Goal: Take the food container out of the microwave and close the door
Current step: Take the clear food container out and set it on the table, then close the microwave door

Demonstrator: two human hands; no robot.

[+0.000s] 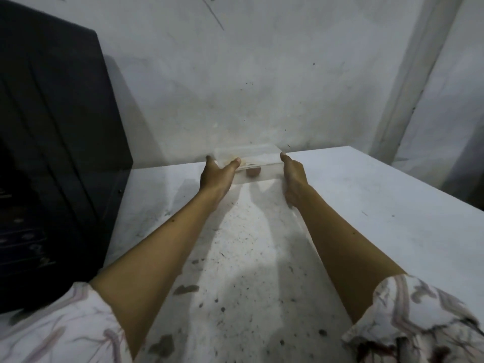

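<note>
A clear plastic food container (255, 159) with a bit of brownish food inside sits on the white counter (366, 195), close to the back wall. My left hand (217, 176) grips its left end, thumb on the near side. My right hand (293, 176) presses against its right end. Both arms stretch forward over the counter. The black microwave (52, 158) stands at the left edge of the view; only its side and part of its front show, and its door cannot be made out.
A stained grey wall (235, 74) rises right behind the container. The counter's right edge (419, 179) drops off toward a pale corner post. Dark specks and stains mark the countertop near me.
</note>
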